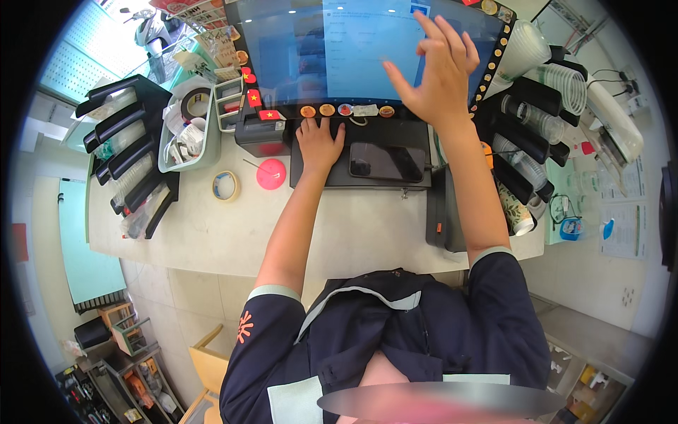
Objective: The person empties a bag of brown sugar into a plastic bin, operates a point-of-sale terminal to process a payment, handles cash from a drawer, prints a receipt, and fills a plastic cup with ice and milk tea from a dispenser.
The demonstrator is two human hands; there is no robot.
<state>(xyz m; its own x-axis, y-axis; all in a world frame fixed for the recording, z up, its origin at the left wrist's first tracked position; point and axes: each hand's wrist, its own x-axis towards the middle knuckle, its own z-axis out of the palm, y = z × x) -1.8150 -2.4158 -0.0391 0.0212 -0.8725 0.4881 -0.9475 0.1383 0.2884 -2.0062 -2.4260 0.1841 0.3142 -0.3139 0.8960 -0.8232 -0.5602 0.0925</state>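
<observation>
My right hand (439, 71) is raised in front of a large touchscreen monitor (286, 58), fingers spread and empty. Its index fingertip lies over the upper right part of a white window on the display; whether it touches the glass I cannot tell. Below the screen, my left hand (320, 143) rests palm down on a black cash drawer (318, 181), fingers apart, holding nothing. A dark smartphone (387, 162) lies flat on the same drawer, right of that hand. Round food stickers and small red flag stickers line the monitor's frame.
Left stand a black lid rack (140, 114), a grey-green bin (185, 153), a tape roll (226, 185) and a pink disc (271, 174) on the counter (222, 238). A small black printer (262, 137) adjoins the drawer. Right are a black box (447, 212) and a cup rack (522, 138).
</observation>
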